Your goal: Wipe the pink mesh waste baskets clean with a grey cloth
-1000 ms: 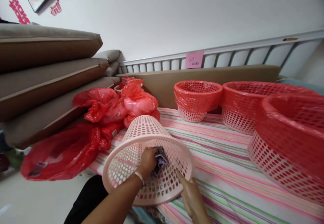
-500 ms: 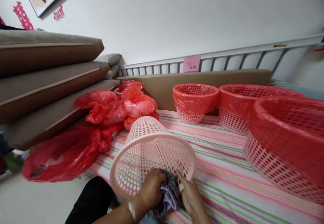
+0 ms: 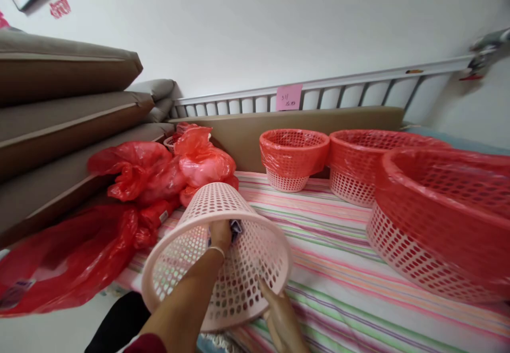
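Note:
A pale pink perforated plastic basket (image 3: 217, 198) lies on its side, its mouth facing me. My left hand (image 3: 220, 234), with a bracelet at the wrist, reaches deep inside it. That hand is closed on a dark grey-purple cloth (image 3: 236, 230), which shows only in part past the fingers. At the lower right of the mouth, my right hand (image 3: 280, 316) grips the basket's rim, thumb inside and fingers outside.
Three baskets lined with red plastic bags, one small basket (image 3: 290, 182) among them, stand on the striped sheet (image 3: 326, 268). Filled red bags (image 3: 205, 164) lie to the left. Stacked cushions (image 3: 71, 114) rise on the far left, and a white railing (image 3: 319, 98) runs behind.
My left hand has carried the cloth from the basket's mouth to deep inside. My right hand remains at the rim. The view has shifted slightly right.

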### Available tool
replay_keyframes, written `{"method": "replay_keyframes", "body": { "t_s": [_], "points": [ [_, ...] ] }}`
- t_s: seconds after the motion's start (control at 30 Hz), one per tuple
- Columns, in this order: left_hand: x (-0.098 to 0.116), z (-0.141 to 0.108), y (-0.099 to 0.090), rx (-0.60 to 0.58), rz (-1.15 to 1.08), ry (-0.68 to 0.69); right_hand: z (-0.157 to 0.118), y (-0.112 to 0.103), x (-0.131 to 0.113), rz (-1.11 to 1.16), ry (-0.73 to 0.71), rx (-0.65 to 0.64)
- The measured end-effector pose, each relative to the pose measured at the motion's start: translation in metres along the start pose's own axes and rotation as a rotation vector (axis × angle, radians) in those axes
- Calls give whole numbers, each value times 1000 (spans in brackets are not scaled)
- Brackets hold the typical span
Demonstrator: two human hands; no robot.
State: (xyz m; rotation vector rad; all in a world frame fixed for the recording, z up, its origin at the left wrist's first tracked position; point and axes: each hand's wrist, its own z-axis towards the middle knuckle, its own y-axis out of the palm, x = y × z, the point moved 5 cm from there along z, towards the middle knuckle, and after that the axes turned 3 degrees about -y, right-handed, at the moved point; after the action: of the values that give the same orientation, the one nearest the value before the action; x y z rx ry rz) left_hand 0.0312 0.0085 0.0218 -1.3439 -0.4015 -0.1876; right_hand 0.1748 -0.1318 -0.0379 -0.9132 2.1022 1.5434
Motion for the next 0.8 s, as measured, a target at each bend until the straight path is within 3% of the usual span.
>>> {"method": "replay_keyframes", "body": {
  "t_s": [0.2, 0.37, 0.47, 0.67, 0.8],
  "points": [
    [-8, 15, 15, -52, 150, 55, 11, -2, 3, 17, 23, 14],
    [-2, 15, 11, -148, 182, 47, 12, -2, 0, 60, 20, 24],
    [9, -19, 3, -178, 161, 82, 11, -1, 2, 45, 36, 3],
    [24, -123, -10, -249, 55, 285, 13, -2, 3, -42, -92, 39],
    [19, -139, -14, -277, -3, 346, 17, -11, -28, -287, -238, 87]
  ]
}}
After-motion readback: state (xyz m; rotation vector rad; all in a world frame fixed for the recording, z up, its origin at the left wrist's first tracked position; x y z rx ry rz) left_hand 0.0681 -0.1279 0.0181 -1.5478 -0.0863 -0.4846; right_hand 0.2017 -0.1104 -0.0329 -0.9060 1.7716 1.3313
